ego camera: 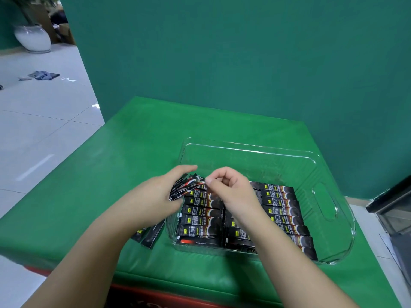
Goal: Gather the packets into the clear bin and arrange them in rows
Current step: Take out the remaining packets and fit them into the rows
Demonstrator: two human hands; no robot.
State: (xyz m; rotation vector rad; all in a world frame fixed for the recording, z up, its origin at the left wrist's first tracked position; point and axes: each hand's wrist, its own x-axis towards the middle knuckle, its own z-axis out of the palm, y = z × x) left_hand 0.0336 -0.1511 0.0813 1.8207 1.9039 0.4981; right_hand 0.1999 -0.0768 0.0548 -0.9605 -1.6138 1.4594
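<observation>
Two loose packets [148, 234] on green mat [106, 174] beside clear bin [333, 221]; left hand [159, 196] fingers curled round fanned bundle [182, 187], right hand [231, 187] pinching top sachet's end. Rows [240, 218] inside. Probably light, slick, floppy; best pinched at sealed ends.

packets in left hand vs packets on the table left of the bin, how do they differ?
The left hand grips the fanned bunch of packets, lifted and tilted over the clear bin; the loose packets lie flat on the green table outside it, untouched. The bunch shows several packets; only about two loose ones show past the forearm. Both are the same black stick packets.
</observation>
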